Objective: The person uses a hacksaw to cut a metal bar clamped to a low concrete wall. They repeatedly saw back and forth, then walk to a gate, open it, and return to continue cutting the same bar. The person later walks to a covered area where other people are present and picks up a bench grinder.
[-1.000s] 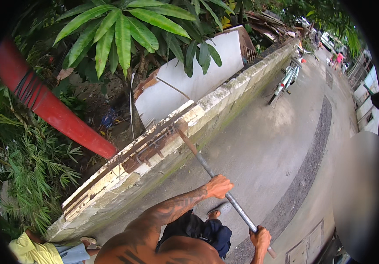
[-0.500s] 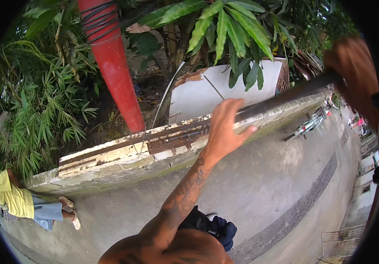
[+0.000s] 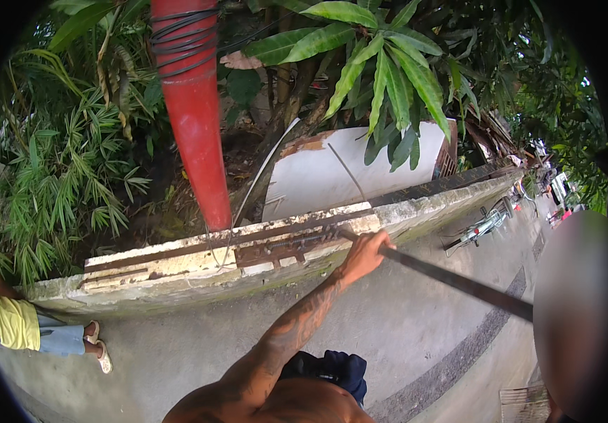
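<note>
Left hand (image 3: 365, 258) grips bar (image 3: 459, 283) near its end at the wall (image 3: 445, 206), right hand hidden, can't tell grip; seat that end square before loading.

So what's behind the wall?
A red post wrapped in black cable, a white panel and leafy plants. The wall hides the ground along its far side, and hanging leaves cover part of the panel, so whatever lies there can't be seen.

- Grey road (image 3: 396, 317) with a darker strip (image 3: 459, 366)
- Low, stained wall (image 3: 452, 204) beside the road
- Behind it, a red pole (image 3: 195, 127) wound with black wire (image 3: 184, 46), and a white panel (image 3: 311, 173)
- Dense green foliage (image 3: 71, 183) in daylight
</note>
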Tool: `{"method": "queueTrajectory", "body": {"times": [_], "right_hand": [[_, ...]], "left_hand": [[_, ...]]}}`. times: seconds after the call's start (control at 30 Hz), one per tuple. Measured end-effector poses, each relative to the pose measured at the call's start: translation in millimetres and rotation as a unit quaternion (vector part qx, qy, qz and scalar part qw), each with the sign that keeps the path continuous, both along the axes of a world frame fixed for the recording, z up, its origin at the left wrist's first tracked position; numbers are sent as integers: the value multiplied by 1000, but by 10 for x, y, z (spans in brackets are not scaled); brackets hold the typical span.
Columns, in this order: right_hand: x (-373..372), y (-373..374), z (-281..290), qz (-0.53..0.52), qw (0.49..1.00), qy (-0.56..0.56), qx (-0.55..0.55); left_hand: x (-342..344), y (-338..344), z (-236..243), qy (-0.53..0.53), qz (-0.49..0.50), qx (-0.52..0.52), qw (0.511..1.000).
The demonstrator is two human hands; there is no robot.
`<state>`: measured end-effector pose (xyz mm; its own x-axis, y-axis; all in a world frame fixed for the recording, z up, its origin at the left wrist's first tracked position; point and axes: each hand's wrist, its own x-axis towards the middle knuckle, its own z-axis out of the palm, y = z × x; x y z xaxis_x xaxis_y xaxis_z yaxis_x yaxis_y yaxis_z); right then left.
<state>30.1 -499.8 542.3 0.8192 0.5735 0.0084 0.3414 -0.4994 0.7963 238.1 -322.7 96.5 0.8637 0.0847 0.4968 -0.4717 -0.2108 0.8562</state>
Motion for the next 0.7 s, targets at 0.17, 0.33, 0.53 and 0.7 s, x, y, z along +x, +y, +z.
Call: {"method": "queueTrajectory", "body": {"times": [0.17, 0.33, 0.53, 0.7], "right_hand": [[-761, -1018, -1423, -238, 951, 34, 194], [-1794, -2156, -3697, -438, 809, 194, 340], [-1430, -1582, -3040, -482, 770, 133, 396], [-619, -629, -1010, -228, 951, 78, 191]], "left_hand": [[-321, 59, -513, -84, -11, 194, 977], [-482, -315, -981, -52, -175, 381, 906], [-353, -143, -856, -47, -195, 360, 911], [-211, 194, -73, -42, -88, 266, 959]]}}
